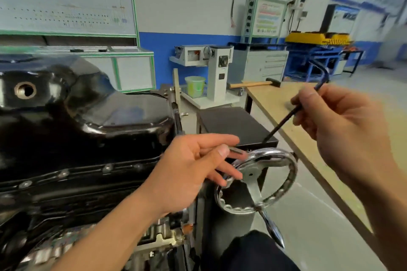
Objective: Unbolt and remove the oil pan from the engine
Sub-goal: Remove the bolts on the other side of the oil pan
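Observation:
The black glossy oil pan (pixel 83 112) sits on top of the upturned engine (pixel 66 200) at the left, with an open drain hole facing me. Several bolts (pixel 108 168) line its flange along the near edge. My left hand (pixel 189 171) hovers right of the pan and pinches a small metal bolt (pixel 235 150) between thumb and fingers. My right hand (pixel 343 130) is raised at the right and grips a black L-shaped hex key (pixel 293 114), its long end pointing down-left.
A chrome handwheel (pixel 257 182) of the engine stand sits just below my left hand. A black-topped cabinet (pixel 233 125) stands behind it. A wooden bench (pixel 308 130) with a hammer (pixel 253 83) runs along the right. Machines and a wall chart fill the back.

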The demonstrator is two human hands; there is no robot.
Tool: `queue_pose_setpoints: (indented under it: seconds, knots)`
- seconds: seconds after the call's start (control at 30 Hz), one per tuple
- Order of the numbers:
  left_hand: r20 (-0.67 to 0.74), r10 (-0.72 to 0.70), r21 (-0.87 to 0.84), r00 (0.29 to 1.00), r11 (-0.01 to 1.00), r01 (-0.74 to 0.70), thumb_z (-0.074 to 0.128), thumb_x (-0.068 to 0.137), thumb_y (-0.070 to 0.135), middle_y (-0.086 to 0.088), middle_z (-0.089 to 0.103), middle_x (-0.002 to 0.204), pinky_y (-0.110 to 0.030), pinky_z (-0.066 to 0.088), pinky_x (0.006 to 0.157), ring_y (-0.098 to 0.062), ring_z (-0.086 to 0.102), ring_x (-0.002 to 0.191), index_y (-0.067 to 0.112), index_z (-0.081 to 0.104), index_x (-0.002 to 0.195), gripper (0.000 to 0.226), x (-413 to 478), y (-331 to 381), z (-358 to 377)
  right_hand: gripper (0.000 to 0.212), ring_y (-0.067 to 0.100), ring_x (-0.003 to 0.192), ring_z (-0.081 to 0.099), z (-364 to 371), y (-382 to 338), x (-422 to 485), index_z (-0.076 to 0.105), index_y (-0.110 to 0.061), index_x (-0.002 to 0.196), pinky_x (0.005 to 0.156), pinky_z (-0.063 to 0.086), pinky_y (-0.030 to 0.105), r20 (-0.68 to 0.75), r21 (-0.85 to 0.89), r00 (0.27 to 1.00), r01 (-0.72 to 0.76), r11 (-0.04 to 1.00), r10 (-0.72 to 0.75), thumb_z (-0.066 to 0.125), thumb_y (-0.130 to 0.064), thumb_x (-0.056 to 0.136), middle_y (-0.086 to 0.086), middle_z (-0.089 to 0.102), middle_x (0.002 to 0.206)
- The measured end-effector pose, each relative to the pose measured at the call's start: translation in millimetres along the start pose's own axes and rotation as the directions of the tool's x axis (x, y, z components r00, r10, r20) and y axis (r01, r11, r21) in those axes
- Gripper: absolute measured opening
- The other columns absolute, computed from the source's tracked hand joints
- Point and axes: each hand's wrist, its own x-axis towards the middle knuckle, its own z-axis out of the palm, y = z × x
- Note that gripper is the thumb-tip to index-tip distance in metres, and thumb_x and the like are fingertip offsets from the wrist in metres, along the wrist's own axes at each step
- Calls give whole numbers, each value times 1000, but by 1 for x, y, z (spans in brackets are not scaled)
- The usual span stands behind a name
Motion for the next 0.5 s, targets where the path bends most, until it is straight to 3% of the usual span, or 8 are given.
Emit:
queue_pose_setpoints:
  seconds: [0.13, 0.27, 0.37, 0.5]
  knots:
    - [196, -120, 122, 973, 988, 97, 48, 103, 11, 2, 77, 92, -23, 54, 61, -13, 72, 72, 24, 70, 103, 26, 35, -24, 81, 30, 2, 50, 52, -82, 19, -1, 72, -24, 80, 56, 41, 30, -33, -225, 994, -112, 968, 108, 57, -42, 97, -4, 69, 64]
    - [347, -195, 177, 918, 974, 140, 62, 96, 13, 3, 75, 79, -19, 52, 62, -9, 70, 69, 18, 74, 98, 13, 73, -47, 163, 31, 3, 52, 56, -157, 41, -26, 73, -22, 77, 54, 47, 28, -185, -236, 960, -249, 939, 209, 57, -39, 98, -6, 69, 62]
    - [365, -267, 202, 892, 958, 205, 67, 93, 11, -2, 75, 78, -19, 54, 61, -10, 70, 68, 12, 75, 99, 11, 99, -63, 210, 33, 2, 53, 56, -198, 63, -45, 73, -20, 75, 57, 47, 28, -311, -192, 911, -338, 921, 270, 58, -35, 99, -6, 67, 59]
    - [327, -284, 413, 901, 901, 134, 73, 88, 11, -5, 74, 82, -28, 52, 62, -13, 65, 64, 16, 74, 98, 11, 122, -93, 250, 33, -2, 44, 50, -227, 98, -61, 72, -18, 73, 43, 37, 11, -393, -222, 861, -429, 876, 322, 58, -30, 100, -8, 63, 52]
